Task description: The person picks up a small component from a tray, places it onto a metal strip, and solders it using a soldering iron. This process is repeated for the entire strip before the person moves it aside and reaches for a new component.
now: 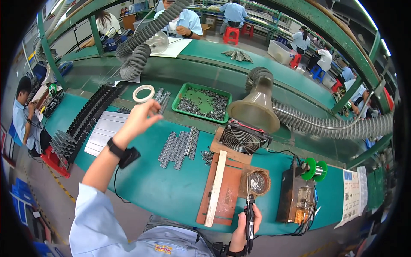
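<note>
Far left: a seated person in a light blue shirt works at a neighbouring bench, apart from the wearer's own hands.
Black racks: long black toothed racks lie slantwise on the green table, with a grey sheet just beside them.
Left hand: the left hand is raised over the table, fingers loosely curled and reaching up toward the tape roll; it is not closed on anything, and whether the fingertips touch the roll cannot be told.
Wrist: a black strap sits on the left wrist, with a thin cord hanging from it.
Tape roll: the white tape roll lies flat on the back part of the table, just above the left hand.
Metal parts: rows of small grey metal parts lie on the table to the right of the left arm.
Green tray: a green tray behind them holds a heap of small grey pieces.
Wooden board: a brown board with a pale strip across it lies near the front edge.
Fan and hose: a small black fan stands behind the board, under the wide mouth of a grey ribbed hose.
Right hand: the right hand, low at the front edge, is closed around a black-handled soldering iron held upright, its tip near a round pot.
Right end: a green spool sits on a dark box.
</note>
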`<move>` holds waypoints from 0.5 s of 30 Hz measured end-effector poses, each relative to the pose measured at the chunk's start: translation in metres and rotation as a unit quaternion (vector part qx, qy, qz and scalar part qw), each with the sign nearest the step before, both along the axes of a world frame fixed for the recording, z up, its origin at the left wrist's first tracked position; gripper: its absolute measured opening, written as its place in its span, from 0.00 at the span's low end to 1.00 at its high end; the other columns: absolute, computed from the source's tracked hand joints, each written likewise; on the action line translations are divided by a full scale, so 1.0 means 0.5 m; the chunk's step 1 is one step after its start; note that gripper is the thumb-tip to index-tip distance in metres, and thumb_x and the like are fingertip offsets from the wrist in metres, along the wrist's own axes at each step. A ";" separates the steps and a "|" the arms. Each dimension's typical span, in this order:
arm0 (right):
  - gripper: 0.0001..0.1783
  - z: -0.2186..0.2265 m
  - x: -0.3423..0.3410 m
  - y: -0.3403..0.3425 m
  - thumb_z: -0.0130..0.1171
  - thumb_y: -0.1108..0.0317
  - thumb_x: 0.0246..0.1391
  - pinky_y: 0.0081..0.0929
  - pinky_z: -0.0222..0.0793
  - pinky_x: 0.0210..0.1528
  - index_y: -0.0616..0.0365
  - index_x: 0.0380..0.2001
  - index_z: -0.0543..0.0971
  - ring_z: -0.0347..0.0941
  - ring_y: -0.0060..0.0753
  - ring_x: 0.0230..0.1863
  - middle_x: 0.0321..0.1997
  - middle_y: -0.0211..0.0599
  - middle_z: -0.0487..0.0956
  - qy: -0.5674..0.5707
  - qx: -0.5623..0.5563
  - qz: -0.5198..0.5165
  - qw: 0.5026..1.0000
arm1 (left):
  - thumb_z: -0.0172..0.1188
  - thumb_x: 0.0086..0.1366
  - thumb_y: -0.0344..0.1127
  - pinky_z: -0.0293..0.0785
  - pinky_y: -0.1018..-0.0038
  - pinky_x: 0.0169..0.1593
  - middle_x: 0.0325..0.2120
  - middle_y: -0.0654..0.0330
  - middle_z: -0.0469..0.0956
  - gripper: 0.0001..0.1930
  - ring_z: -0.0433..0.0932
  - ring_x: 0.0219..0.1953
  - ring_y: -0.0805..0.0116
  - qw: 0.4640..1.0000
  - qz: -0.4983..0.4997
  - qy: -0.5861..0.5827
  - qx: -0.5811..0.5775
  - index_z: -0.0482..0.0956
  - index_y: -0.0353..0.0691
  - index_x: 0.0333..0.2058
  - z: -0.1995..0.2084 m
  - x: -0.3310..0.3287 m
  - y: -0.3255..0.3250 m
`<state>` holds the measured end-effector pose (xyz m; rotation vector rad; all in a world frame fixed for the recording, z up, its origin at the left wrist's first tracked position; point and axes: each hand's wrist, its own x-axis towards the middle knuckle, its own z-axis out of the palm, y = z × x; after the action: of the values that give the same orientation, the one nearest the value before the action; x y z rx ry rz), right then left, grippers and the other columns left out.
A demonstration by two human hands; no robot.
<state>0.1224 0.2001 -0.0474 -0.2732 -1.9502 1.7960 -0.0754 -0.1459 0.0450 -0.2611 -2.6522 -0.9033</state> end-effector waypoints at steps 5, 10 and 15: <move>0.20 -0.005 -0.005 -0.001 0.51 0.75 0.47 0.19 0.62 0.41 0.62 0.47 0.65 0.63 0.23 0.38 0.40 0.35 0.67 0.015 0.041 -0.001 0.999 | 0.62 0.47 0.31 0.69 0.72 0.35 0.30 0.57 0.74 0.13 0.73 0.29 0.65 0.996 0.052 0.053 -0.050 0.70 0.35 0.32 -0.094 -0.106 -0.035; 0.20 0.007 -0.004 -0.005 0.56 0.72 0.44 0.25 0.63 0.41 0.64 0.42 0.68 0.65 0.30 0.37 0.39 0.39 0.67 -0.003 0.034 -0.036 0.999 | 0.61 0.48 0.34 0.68 0.68 0.37 0.28 0.55 0.71 0.11 0.72 0.32 0.60 0.995 -0.042 0.021 -0.086 0.72 0.36 0.29 -0.118 -0.075 0.055; 0.19 0.011 -0.005 -0.006 0.57 0.73 0.41 0.28 0.64 0.39 0.65 0.40 0.69 0.67 0.35 0.35 0.37 0.42 0.68 0.039 0.112 -0.048 0.992 | 0.62 0.47 0.35 0.67 0.67 0.37 0.25 0.55 0.68 0.11 0.70 0.32 0.57 0.993 -0.089 -0.032 -0.070 0.71 0.37 0.24 -0.110 -0.044 0.142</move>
<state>0.1201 0.1970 -0.0419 -0.2142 -2.0248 1.4894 -0.0972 -0.0747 -0.0099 -0.5184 -2.7915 -0.7905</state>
